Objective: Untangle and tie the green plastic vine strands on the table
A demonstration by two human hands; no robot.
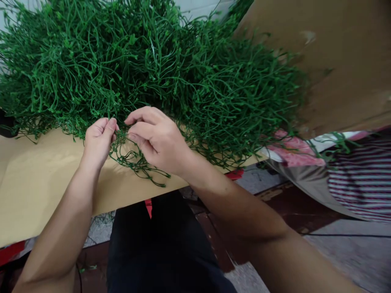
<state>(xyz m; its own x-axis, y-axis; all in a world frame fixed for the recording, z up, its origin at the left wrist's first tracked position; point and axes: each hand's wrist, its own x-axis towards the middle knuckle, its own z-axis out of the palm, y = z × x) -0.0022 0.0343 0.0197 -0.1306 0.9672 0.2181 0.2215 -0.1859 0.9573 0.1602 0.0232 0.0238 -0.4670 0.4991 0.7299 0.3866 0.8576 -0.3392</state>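
Note:
A large heap of thin green plastic stems covers the back of a tan board. At its front edge my left hand is closed, thumb against finger, on a green stem piece. Just to the right, my right hand is held with curled fingers, its fingertips close to the same stems. Whether it grips one of them is too small to tell. A loose tangle of green stems hangs below and between both hands, over the board.
The tan board reaches to the front edge above my dark trousers. A brown cardboard sheet stands at the right. Beside it are a pink cloth and a person's striped clothing. Green bits lie on the floor.

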